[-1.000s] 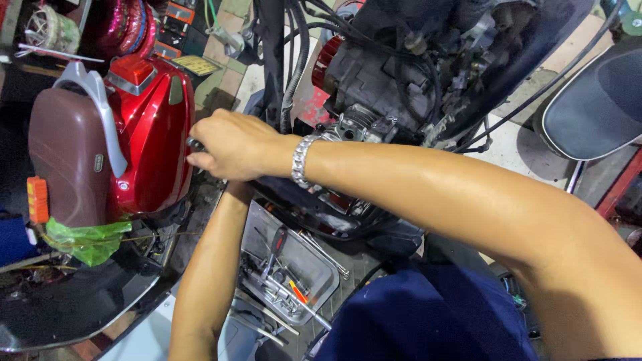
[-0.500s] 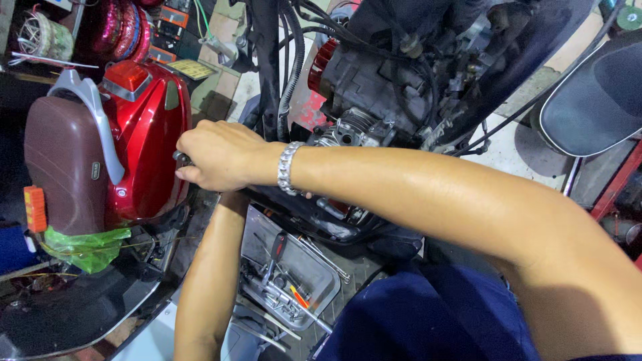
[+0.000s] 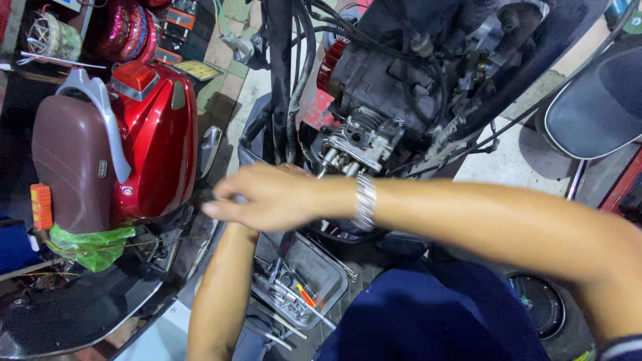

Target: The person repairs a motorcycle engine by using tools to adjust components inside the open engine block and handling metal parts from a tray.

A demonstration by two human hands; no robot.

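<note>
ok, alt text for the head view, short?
Seen from above, the person's right hand, a metal bracelet at its wrist, reaches blurred across a stripped scooter engine. The left hand is hidden beneath it. A red scooter tail stands at left, a metal tool tray below.

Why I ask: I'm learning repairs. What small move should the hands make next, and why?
Probably steady the right hand: it is blurred, crossing over the left forearm and hiding the left hand, so the grip below the engine cannot be checked.
</note>
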